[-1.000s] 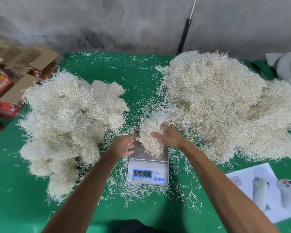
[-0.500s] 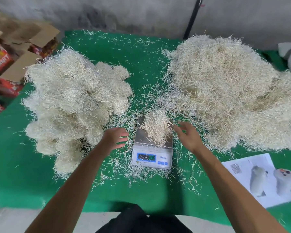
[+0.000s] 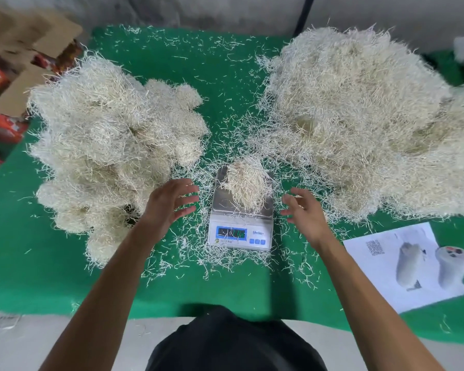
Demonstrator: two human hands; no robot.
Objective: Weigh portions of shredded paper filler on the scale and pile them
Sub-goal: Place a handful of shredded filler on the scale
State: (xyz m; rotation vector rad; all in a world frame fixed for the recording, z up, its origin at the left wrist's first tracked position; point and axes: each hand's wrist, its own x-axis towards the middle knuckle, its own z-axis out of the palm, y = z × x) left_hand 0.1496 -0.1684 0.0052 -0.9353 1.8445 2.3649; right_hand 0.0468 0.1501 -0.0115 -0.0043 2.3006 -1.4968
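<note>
The scale [image 3: 241,222] sits mid-table with 1 portion [image 3: 245,187] on its pan. A heap of clumps [image 3: 113,153] lies to its left, a bigger loose heap [image 3: 370,121] to its right. A printed sheet [image 3: 407,266] lies at the near right edge, boxes [image 3: 8,84] off the table's left.

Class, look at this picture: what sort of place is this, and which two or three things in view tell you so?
Probably a small packing workshop. A digital scale with a portion of shredded paper sits on a green-covered table, between two big heaps of filler, with cardboard boxes stacked at the left.
</note>
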